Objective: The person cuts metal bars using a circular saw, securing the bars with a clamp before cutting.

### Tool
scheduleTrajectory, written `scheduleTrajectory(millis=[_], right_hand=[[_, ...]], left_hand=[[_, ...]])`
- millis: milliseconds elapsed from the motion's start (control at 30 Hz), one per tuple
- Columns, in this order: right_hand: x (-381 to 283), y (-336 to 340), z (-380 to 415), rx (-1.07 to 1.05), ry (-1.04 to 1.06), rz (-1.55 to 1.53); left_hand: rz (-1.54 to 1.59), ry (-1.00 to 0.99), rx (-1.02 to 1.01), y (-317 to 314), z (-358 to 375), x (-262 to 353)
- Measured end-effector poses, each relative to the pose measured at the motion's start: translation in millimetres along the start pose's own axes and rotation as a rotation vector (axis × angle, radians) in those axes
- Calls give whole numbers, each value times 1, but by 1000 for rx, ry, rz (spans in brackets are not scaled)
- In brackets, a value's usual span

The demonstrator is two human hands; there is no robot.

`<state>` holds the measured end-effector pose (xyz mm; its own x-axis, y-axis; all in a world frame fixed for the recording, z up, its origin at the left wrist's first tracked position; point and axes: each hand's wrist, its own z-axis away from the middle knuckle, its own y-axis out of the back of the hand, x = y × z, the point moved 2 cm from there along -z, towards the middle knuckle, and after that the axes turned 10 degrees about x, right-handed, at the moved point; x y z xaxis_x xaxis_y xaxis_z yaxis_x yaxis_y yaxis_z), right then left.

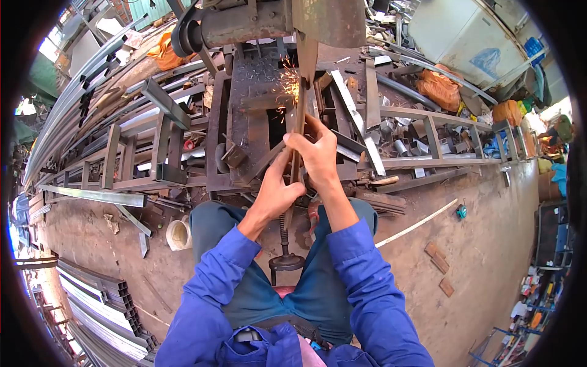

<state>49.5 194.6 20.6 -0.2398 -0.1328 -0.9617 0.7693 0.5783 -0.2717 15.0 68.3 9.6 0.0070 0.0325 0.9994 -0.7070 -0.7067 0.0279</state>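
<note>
Both hands grip a long, narrow metal bar [301,116] that runs up the middle of the view to a belt-like grinding machine [244,25]. Orange sparks [288,85] fly beside the bar, just above the hands. My left hand [274,194] is closed on the lower part of the bar, its thumb pointing right. Slightly higher and to the right, my right hand [318,153] pinches the bar with thumb and fingers. Below them, a threaded screw with a round handwheel [286,263] stands between the knees.
Metal frames [165,144] and long steel profiles lie on the left. More scrap and a ladder-like frame [431,137] are at the right. A white bucket [179,235] stands beside the left knee. A tape measure [461,211] and brick pieces [437,257] lie on the floor.
</note>
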Motion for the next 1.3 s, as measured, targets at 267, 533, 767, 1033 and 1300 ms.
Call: scheduleTrajectory(millis=[267, 533, 767, 1033, 1300], right_hand=[[7, 2, -2, 8, -270, -141], [14, 0, -1, -17, -356, -156], [8, -10, 5, -101, -383, -325], [14, -8, 5, -53, -330, -193], [20, -9, 2, -30, -299, -325]], left_hand=[[46, -98, 10, -2, -6, -1], [108, 32, 33, 0, -5, 3], [123, -76, 113, 9, -4, -5], [148, -71, 78, 10, -3, -11], [320, -79, 210, 20, -2, 2]])
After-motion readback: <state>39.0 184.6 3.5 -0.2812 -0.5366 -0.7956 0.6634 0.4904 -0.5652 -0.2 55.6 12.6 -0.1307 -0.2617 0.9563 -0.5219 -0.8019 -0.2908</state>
